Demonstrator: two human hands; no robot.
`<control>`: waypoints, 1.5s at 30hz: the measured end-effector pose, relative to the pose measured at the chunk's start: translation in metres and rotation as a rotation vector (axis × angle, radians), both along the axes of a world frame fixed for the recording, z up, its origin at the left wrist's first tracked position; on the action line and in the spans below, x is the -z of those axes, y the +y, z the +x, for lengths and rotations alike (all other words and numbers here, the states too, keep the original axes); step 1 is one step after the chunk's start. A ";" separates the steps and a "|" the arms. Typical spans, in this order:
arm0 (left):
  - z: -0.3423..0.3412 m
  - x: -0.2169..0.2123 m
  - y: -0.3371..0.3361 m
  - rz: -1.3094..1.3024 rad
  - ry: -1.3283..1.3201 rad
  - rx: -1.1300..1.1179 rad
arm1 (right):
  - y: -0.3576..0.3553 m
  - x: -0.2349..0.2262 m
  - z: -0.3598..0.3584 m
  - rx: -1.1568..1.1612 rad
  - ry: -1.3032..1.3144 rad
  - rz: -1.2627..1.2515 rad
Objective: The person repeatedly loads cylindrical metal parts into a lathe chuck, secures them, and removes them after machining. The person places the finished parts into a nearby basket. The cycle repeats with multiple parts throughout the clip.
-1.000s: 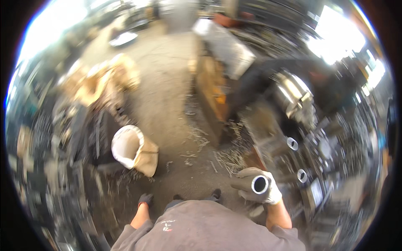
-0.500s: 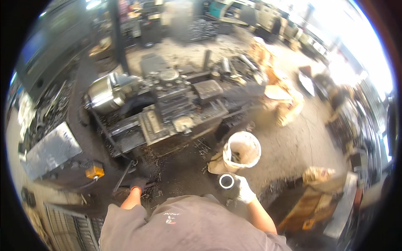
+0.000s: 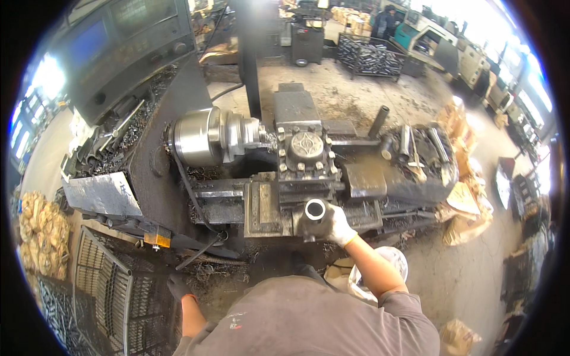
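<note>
Right hand (image 3: pixel 338 225), white-gloved: fingers wrapped around a short metal tube (image 3: pixel 313 215), open end up, frame centre, just before the lathe (image 3: pixel 297 160) carriage. Left hand (image 3: pixel 178 286), dark-gloved: lower left, hanging free, grip indistinct. White bucket (image 3: pixel 389 261): lower right, on floor.

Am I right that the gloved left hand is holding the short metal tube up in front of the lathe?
Not quite: it is the gloved right hand that holds the short metal tube in front of the lathe. The head view shows the left hand hanging low, holding nothing.
</note>
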State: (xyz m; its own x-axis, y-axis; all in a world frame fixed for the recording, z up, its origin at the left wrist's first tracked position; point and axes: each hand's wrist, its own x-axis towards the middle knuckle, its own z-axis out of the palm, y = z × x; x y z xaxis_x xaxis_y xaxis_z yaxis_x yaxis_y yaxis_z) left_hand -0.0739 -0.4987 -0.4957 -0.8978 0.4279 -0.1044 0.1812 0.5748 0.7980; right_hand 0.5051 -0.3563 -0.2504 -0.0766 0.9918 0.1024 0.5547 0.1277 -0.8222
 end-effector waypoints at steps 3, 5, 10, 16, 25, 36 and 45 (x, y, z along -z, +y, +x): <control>0.033 -0.074 0.045 0.128 0.086 -0.144 | 0.017 -0.004 0.015 -0.101 -0.169 0.018; 0.042 -0.105 0.063 0.101 0.318 -0.081 | 0.026 -0.022 0.036 -0.298 -0.283 0.002; 0.007 -0.099 0.070 -0.145 0.640 0.072 | 0.083 -0.116 0.095 -0.552 -0.107 -0.019; -0.037 -0.077 0.063 0.463 -0.543 -0.004 | 0.216 -0.161 0.054 -0.492 0.140 -0.024; 0.145 -0.092 0.049 0.548 -0.463 0.052 | 0.396 -0.031 -0.083 -0.746 -0.462 -0.793; 0.170 -0.083 0.072 0.267 -0.411 0.309 | 0.345 -0.097 -0.081 -0.915 -0.795 -0.307; 0.204 -0.175 0.167 0.190 0.196 0.668 | 0.389 -0.091 -0.012 -0.783 -0.617 0.212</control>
